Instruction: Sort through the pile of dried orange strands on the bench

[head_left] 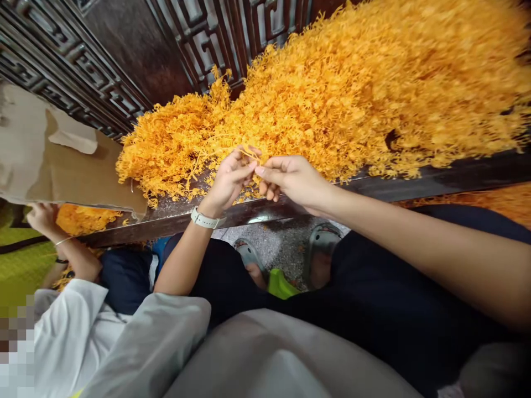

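Observation:
My left hand [229, 178], with a pale watch [204, 219] at its wrist, pinches a thin orange-yellow plastic strand piece [250, 155] between thumb and fingers. Meeting it fingertip to fingertip, my right hand [293, 176] is closed on the same small piece, whose far end my fingers hide. Both hands are held over the front edge of a dark wooden bench [265, 214]. Just behind them spreads a big heap of similar orange-yellow plastic pieces [352, 99], tangled together and spidery in shape.
Carved dark lattice [199, 50] backs the bench. A torn cardboard sheet [83, 171] stands at the left, beside another person's hand [43, 218] and a smaller orange pile [87, 218]. Below me are sandals [326, 237] and a green plastic object [281, 284]. More orange pieces [493, 204] lie lower right.

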`<state>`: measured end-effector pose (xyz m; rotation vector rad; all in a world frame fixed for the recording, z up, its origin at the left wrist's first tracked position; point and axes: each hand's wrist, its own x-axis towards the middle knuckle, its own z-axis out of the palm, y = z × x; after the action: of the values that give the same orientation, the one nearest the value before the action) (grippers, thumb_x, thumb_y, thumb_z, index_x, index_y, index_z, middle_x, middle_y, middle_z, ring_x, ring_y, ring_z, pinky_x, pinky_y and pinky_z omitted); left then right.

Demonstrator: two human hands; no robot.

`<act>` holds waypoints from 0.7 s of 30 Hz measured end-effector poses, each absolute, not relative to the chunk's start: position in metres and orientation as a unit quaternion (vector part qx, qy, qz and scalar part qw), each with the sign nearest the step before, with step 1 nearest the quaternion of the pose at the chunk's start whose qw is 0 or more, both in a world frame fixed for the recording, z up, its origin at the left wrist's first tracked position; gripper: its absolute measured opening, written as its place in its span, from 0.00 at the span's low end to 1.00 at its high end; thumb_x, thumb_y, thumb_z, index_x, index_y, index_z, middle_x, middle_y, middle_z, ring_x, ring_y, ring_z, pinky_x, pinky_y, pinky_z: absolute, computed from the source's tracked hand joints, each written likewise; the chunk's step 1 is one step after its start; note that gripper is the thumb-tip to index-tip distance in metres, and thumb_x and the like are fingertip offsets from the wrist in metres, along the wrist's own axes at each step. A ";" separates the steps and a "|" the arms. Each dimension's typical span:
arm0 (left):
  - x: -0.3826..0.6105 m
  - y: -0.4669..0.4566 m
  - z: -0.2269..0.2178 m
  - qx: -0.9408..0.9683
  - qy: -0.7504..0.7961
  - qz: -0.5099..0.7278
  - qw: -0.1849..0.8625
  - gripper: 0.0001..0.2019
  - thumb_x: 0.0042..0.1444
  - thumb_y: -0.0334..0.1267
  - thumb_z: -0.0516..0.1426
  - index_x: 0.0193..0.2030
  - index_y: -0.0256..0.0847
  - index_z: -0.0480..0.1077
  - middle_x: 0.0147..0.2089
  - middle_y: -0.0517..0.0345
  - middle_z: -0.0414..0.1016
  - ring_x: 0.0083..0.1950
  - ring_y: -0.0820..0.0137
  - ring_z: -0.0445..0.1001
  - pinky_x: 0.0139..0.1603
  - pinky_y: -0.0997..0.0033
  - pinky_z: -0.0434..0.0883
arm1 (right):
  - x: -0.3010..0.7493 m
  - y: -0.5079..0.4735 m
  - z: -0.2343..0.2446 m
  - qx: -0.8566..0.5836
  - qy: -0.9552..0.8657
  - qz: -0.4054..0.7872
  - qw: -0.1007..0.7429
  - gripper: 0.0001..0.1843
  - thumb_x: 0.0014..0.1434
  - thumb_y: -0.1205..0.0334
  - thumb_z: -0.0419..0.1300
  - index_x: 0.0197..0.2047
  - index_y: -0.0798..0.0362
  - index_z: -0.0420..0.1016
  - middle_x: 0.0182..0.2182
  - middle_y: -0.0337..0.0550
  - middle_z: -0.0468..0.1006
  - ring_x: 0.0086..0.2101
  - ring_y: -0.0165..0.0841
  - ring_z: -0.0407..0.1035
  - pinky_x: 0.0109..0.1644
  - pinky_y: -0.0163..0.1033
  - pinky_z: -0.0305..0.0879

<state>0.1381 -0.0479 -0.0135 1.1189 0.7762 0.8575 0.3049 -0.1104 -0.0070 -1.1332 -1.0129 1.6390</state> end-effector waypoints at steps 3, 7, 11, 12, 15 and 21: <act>0.137 -0.046 -0.008 0.484 0.360 0.388 0.697 0.05 0.63 0.38 0.65 0.39 0.40 0.75 0.32 0.59 0.70 0.24 0.79 0.62 0.23 0.78 0.59 | 0.307 -0.110 -0.010 -0.482 -0.465 0.614 0.418 0.17 0.69 0.55 0.64 0.29 0.52 0.69 0.23 0.38 0.74 0.22 0.26 0.64 0.28 0.36 0.59; 0.136 -0.044 -0.014 0.457 0.416 0.451 0.643 0.15 0.69 0.39 0.61 0.29 0.40 0.70 0.22 0.66 0.58 0.18 0.82 0.48 0.19 0.79 0.50 | 0.304 -0.117 -0.006 -0.456 -0.630 0.536 0.328 0.16 0.69 0.62 0.59 0.27 0.52 0.66 0.21 0.34 0.67 0.23 0.26 0.58 0.29 0.37 0.52; 0.143 -0.048 -0.022 0.429 0.432 0.460 0.646 0.17 0.68 0.30 0.59 0.26 0.38 0.67 0.20 0.67 0.54 0.17 0.83 0.46 0.19 0.80 0.48 | 0.306 -0.125 0.006 -0.399 -0.701 0.491 0.329 0.16 0.68 0.65 0.58 0.27 0.53 0.65 0.21 0.31 0.62 0.24 0.25 0.54 0.30 0.36 0.48; 0.144 -0.046 -0.023 0.418 0.437 0.464 0.647 0.17 0.68 0.30 0.59 0.26 0.39 0.66 0.20 0.67 0.54 0.17 0.83 0.47 0.19 0.80 0.48 | 0.306 -0.128 0.011 -0.387 -0.711 0.493 0.320 0.16 0.68 0.65 0.58 0.27 0.53 0.65 0.20 0.31 0.62 0.23 0.25 0.54 0.29 0.36 0.48; 0.137 -0.027 -0.024 0.351 0.472 0.509 0.628 0.18 0.71 0.38 0.59 0.28 0.41 0.65 0.19 0.68 0.55 0.16 0.81 0.49 0.18 0.79 0.49 | 0.304 -0.148 0.026 -0.256 -0.751 0.565 0.227 0.13 0.66 0.64 0.62 0.28 0.53 0.71 0.20 0.31 0.68 0.22 0.24 0.57 0.28 0.35 0.50; 0.101 0.012 -0.011 0.326 0.512 0.553 0.571 0.16 0.69 0.48 0.62 0.32 0.44 0.69 0.15 0.73 0.47 0.13 0.79 0.47 0.16 0.73 0.47 | 0.311 -0.157 0.041 -0.105 -0.735 0.659 0.117 0.11 0.69 0.60 0.64 0.33 0.53 0.78 0.27 0.38 0.79 0.26 0.27 0.68 0.31 0.34 0.59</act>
<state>0.1006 0.0121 -0.0110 0.7646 1.2008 1.2964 0.3110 -0.1569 0.0406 -0.3088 -2.1531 1.9292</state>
